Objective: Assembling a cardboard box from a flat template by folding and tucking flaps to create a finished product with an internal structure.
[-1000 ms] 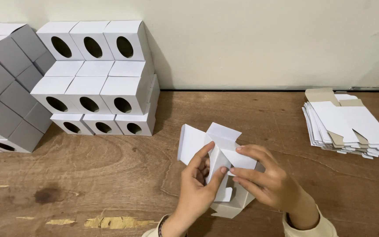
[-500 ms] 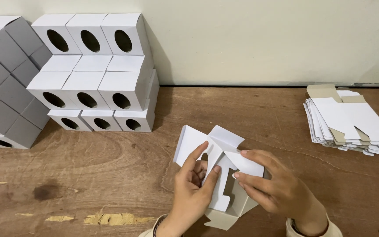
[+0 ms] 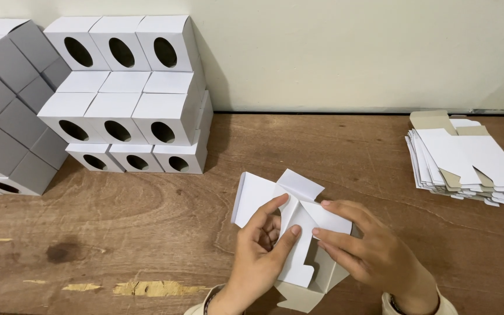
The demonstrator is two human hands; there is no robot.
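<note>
A half-folded white carton [image 3: 296, 233] sits in the person's hands at the near middle of the wooden table [image 3: 147, 233]. Its long axis runs from near to far, tilted a little leftward at the far end, and its open end with three splayed flaps points away toward the wall [image 3: 351, 52]. The near end, showing brown inner card, points back at the person.

The left hand [image 3: 258, 256] comes up from the near edge with its palm turned rightward, thumb and forefinger curled around the carton's left side, pinching a flap between them. The right hand [image 3: 371, 251] lies over the right side, fingers stretched flat and close together, tips pressing on the middle flap beside the left forefinger.

The carton's body under both hands is mostly covered, so I cannot tell how far its sides are squared up. Both wrists are cut off by the near edge.

Far left, finished white boxes with oval holes [image 3: 123, 93] stand stacked against the wall, with grey-sided ones [image 3: 7, 116] further left, partly out of view. Far right lies a pile of flat carton blanks [image 3: 468, 157].
</note>
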